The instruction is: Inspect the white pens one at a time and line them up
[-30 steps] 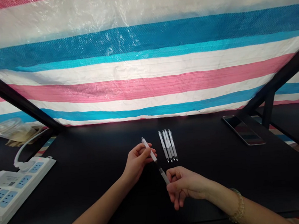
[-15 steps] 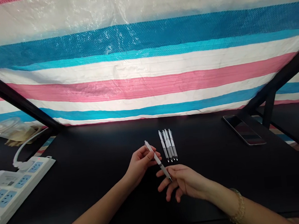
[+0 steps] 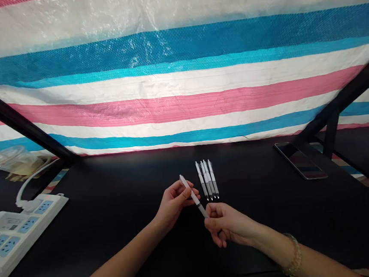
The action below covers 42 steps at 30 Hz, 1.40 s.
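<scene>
Between thumb and fingers, my left hand (image 3: 177, 198) grips the upper white barrel of a click pen (image 3: 194, 197), which slants down to the right. My right hand (image 3: 224, 223) is closed round the pen's lower grey grip, and its fingers hide the tip. Just beyond both hands, several matching white pens (image 3: 207, 179) with grey grips lie side by side on the black table (image 3: 126, 178), their metal tips toward me.
A dark smartphone (image 3: 300, 160) lies at the right. On the left stand a white power strip (image 3: 27, 230) with a plugged-in cable and a clear plastic cup (image 3: 15, 160). Black slanted bars (image 3: 25, 126) flank the table; a striped sheet (image 3: 179, 83) hangs behind it.
The fingers of my right hand, spread beneath the pen before, have closed on its lower end. My left hand keeps its hold almost unmoved.
</scene>
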### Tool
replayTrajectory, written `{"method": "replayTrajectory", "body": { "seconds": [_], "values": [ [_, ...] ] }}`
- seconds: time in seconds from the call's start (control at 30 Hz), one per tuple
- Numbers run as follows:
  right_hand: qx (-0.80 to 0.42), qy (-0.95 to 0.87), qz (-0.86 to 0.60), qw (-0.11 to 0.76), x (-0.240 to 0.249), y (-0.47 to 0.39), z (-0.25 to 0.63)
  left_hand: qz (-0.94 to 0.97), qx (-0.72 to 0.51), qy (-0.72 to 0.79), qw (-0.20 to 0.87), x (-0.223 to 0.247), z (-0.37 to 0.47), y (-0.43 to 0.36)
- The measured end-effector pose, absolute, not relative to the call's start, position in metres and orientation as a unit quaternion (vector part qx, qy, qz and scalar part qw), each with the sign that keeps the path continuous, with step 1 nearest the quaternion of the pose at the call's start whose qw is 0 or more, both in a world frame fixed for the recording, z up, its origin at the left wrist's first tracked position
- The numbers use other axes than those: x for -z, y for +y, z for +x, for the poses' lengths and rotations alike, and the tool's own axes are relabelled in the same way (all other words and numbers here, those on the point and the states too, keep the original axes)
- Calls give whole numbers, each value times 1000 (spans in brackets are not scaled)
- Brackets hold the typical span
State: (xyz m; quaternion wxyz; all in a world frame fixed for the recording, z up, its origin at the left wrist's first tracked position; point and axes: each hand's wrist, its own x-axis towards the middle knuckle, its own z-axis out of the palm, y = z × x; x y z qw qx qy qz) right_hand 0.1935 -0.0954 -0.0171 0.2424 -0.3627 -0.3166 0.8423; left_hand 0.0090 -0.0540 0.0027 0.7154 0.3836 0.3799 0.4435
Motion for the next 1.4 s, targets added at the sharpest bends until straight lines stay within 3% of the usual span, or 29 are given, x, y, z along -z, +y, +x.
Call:
{"method": "replayTrajectory", "body": {
  "seconds": [0.47, 0.67, 0.8, 1.0, 1.13, 1.3, 1.4],
  "values": [
    [-850, -329, -340, 230, 17, -96, 193, 379, -444, 355, 730, 2, 8, -53],
    [-801, -371, -383, 273, 17, -95, 191, 393, -455, 371, 707, 0, 7, -52],
    [-857, -339, -315, 226, 17, -93, 191, 384, -446, 361, 723, 0, 5, -51],
    [-812, -349, -361, 297, 19, -92, 190, 389, -458, 383, 701, -3, 7, -50],
    [-854, -334, -309, 254, 20, -90, 193, 377, -451, 382, 713, -3, 8, -50],
    [-817, -368, -336, 291, 18, -90, 195, 389, -445, 385, 709, -3, 8, -50],
    [-815, -390, -333, 270, 19, -91, 195, 394, -436, 362, 724, -3, 9, -51]
  ]
}}
